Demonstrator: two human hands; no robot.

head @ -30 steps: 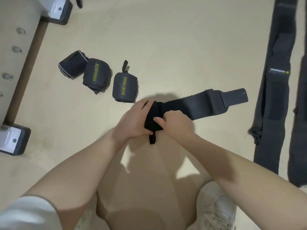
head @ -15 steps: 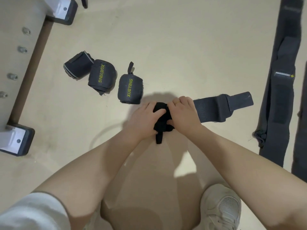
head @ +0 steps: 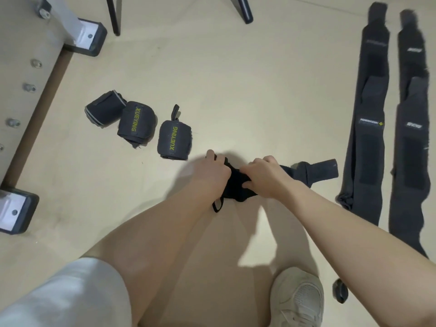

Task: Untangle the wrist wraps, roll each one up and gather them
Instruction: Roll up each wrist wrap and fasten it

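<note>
A dark wrist wrap [head: 236, 187] lies partly rolled on the floor in front of me. My left hand [head: 212, 173] grips the roll's left side and my right hand [head: 264, 178] grips its right side. A short unrolled tail [head: 316, 172] of the wrap sticks out to the right, and its thumb loop [head: 218, 205] hangs toward me. Three rolled wraps sit in a row to the upper left: one grey-edged [head: 105, 109] and two marked XUEYING [head: 135, 123] [head: 174, 141]. Two long flat wraps [head: 368, 128] [head: 412, 138] lie stretched out at the right.
A pale bench frame with grey feet [head: 87, 36] [head: 14, 208] runs along the left. Dark chair legs [head: 244, 10] stand at the top. My knee and a beige shoe [head: 297, 300] are at the bottom, with a small dark item [head: 339, 292] beside the shoe.
The roll has grown and the unrolled tail on the right has shortened. The camera has tilted up, bringing the second flat wrap and the chair legs into sight.
</note>
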